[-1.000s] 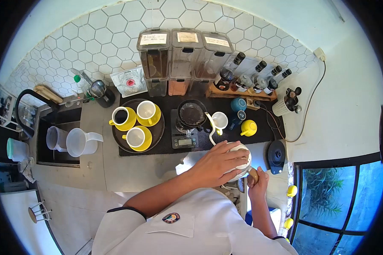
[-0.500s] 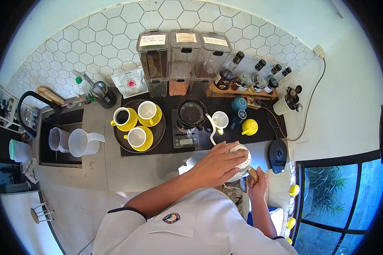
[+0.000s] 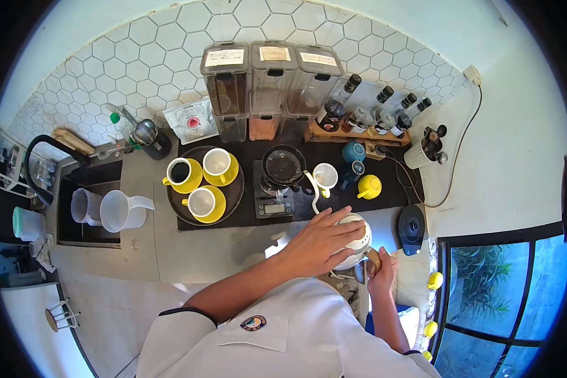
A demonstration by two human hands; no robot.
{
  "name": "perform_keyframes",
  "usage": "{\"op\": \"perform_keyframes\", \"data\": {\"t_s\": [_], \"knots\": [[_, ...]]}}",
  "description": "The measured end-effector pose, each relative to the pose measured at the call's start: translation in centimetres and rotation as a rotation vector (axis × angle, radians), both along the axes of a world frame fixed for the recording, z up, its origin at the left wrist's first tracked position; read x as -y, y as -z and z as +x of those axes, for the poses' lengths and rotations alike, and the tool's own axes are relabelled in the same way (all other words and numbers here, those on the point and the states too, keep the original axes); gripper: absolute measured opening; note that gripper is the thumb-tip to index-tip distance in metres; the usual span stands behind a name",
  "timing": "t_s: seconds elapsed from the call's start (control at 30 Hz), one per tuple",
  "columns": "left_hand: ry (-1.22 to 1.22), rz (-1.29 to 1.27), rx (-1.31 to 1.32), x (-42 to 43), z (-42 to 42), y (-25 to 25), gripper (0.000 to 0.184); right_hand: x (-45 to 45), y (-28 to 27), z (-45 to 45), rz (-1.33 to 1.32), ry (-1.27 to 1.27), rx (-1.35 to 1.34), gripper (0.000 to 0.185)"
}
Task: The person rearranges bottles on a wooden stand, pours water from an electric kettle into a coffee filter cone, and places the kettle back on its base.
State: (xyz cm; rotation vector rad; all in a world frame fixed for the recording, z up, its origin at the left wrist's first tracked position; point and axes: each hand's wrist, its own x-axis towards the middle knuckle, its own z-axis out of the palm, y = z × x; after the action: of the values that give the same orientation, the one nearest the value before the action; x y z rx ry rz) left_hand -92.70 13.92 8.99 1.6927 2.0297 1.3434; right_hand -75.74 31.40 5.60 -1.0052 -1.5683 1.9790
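Note:
A white gooseneck kettle [image 3: 361, 238] is held close in front of my body, its thin spout pointing toward the counter. My left hand [image 3: 315, 242] lies across the kettle's top with fingers stretched out. Around the brown kettle handle [image 3: 374, 258], my right hand [image 3: 382, 274] is closed. Beyond the spout, a dark dripper [image 3: 283, 165] with dark contents sits over a glass server on a black scale [image 3: 274, 209]. A white cup with a yellow handle [image 3: 325, 176] stands right of the spout.
Left of the scale, a round tray [image 3: 233, 211] bears white cups on yellow saucers; one holds dark liquid. A yellow cup [image 3: 370, 187] and a black kettle base [image 3: 411, 230] are at right. Behind are storage bins [image 3: 274, 82] and bottles [image 3: 384, 120]. Plastic jugs [image 3: 123, 213] stand by the sink.
The view has shifted very slightly. My hands and the kettle hold nearly the same position, with no other visible difference.

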Motion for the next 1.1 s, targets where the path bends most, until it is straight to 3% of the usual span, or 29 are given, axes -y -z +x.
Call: {"op": "perform_keyframes", "data": {"t_s": [1.1], "knots": [[-0.003,-0.014,0.028,-0.12,-0.46,0.81,0.046,-0.36,0.45,-0.17,0.059,-0.025,0.086,0.044]]}}
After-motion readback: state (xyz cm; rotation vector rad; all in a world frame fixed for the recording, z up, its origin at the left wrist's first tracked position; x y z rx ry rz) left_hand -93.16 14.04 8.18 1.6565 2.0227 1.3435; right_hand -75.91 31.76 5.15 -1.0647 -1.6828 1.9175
